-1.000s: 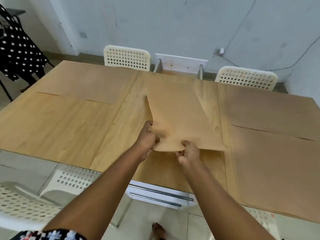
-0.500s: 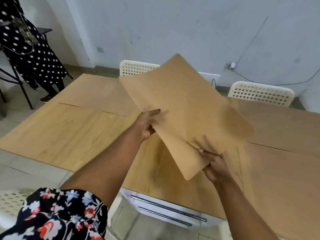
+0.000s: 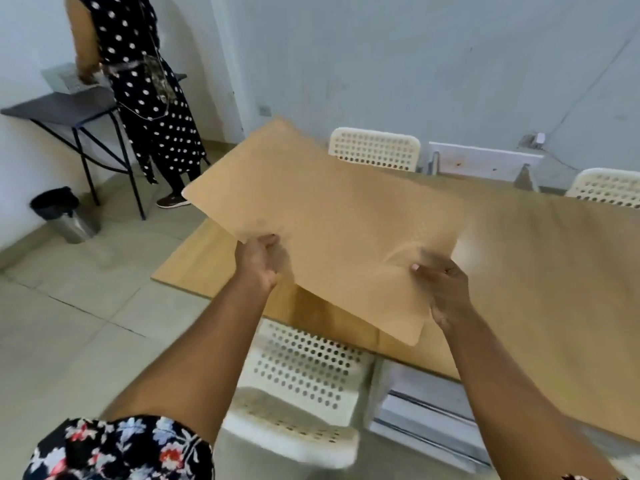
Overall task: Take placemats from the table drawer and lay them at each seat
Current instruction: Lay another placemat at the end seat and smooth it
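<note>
head view: a tan placemat (image 3: pixel 332 220) is held in the air above the left end of the wooden table (image 3: pixel 554 289), tilted, with its far corner raised toward the wall and its near right corner hanging lowest. the left hand (image 3: pixel 261 261) grips the near left edge, thumb on top and the fingers curled beneath the sheet. the right hand (image 3: pixel 445 289) pinches the near edge farther right, thumb pressed on the upper face, where the material puckers. both hands are closed on the placemat; motion blur softens the fingertips.

a white perforated chair (image 3: pixel 304 382) stands tucked at the near side, directly below the held placemat. to its right, the white drawer front (image 3: pixel 415 410) with metal bar handles shows under the table edge; whether it is pushed in cannot be told. two more white chairs (image 3: pixel 375 148) stand at the far side. a floral sleeve (image 3: pixel 121 448) covers the left upper arm. a second person in a polka-dot dress (image 3: pixel 149 81) stands at a dark side table (image 3: pixel 59 107), near a metal bin (image 3: pixel 62 216).
</note>
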